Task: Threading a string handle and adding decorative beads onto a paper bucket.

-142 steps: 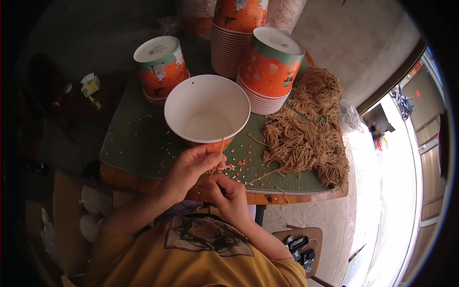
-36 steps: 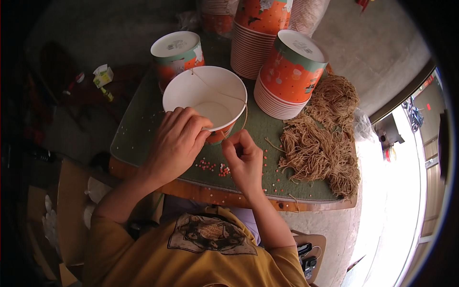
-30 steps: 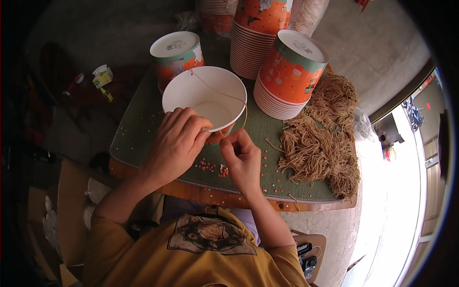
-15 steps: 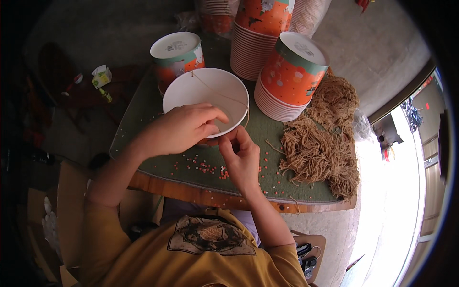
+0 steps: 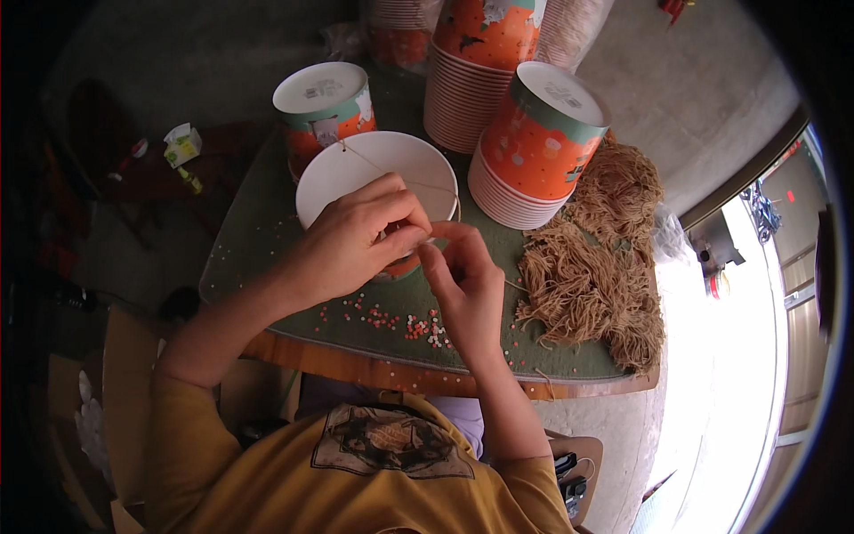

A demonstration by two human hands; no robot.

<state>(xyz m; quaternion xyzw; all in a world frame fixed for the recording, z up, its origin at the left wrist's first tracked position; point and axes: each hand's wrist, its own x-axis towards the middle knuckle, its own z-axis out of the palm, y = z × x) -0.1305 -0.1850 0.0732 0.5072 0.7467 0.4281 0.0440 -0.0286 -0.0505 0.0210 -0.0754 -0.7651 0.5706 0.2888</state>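
Observation:
A white-lined paper bucket (image 5: 320, 191) stands mouth up near the table's front, its orange outside showing below my hands. Thin brown string (image 5: 365, 158) comes from a hole at the far left of its rim, crosses the mouth and drops at the right side toward my right hand. Over the near rim, my left hand (image 5: 369, 231) is closed, thumb and fingers pinched together; what lies between them is hidden. My right hand (image 5: 467, 280) pinches with thumb and forefinger right against the left fingertips, apparently on the string. The strand itself hardly shows there.
Upside-down orange bucket stacks stand behind, at left (image 5: 325, 98), right (image 5: 538, 147) and centre (image 5: 463, 89). Brown string bundles (image 5: 592, 285) lie at the right. Small red and white paper dots (image 5: 418, 325) litter the green table cover (image 5: 347, 347). A cardboard box (image 5: 129, 400) sits at lower left.
My left fingers have come out of the bucket's mouth to the near rim. My right hand has moved slightly up and right, and the fingertips of both now meet.

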